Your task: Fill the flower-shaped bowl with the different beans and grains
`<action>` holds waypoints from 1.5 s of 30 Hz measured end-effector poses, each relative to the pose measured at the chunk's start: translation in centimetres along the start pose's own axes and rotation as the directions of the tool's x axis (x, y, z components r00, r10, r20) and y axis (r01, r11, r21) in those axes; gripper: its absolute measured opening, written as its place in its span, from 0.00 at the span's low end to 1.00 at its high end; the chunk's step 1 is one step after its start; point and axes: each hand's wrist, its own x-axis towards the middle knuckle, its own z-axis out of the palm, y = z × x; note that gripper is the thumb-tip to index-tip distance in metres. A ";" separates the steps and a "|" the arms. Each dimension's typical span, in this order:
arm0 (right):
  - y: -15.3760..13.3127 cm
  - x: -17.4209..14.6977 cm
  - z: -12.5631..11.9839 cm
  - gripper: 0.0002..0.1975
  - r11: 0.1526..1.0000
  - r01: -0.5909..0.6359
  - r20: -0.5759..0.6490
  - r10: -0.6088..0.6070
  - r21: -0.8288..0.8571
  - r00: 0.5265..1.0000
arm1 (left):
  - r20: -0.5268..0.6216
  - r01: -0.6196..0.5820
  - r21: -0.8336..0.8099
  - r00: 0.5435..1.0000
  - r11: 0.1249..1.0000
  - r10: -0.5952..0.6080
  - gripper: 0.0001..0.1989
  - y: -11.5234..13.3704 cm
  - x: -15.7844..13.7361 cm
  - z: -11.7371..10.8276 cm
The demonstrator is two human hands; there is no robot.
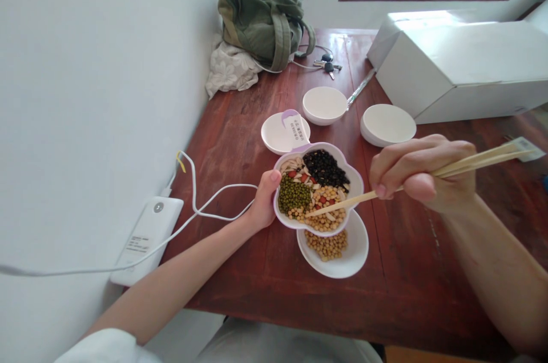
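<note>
My left hand [264, 201] grips the left rim of a flower-shaped tray [356, 183], thumb on top. In the tray lie black beans [325, 169], green mung beans [294, 193], yellow soybeans [336, 194], pale seeds and a few reddish nuts. My right hand [423, 172] is closed round a pair of chopsticks [454, 169]; their tips reach into the soybeans near the tray's lower edge. Partly under the tray is a white bowl [357, 254] with soybeans [329, 246] in it. A paper label [297, 130] hangs at the tray's far side.
Behind the tray stand white bowls: one on the left [274, 132], one in the middle [324, 105], one on the right [387, 123]. Farther back are keys [329, 66], a green bag [269, 15] and a large white box [466, 60]. A cabled power bank [148, 237] leans left.
</note>
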 end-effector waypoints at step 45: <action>-0.1 0.1 -0.5 0.27 1.000 -0.006 0.034 0.007 -0.027 0.999 | -0.001 0.001 -0.013 1.000 1.000 -0.001 0.35 -0.1 0.0 0.1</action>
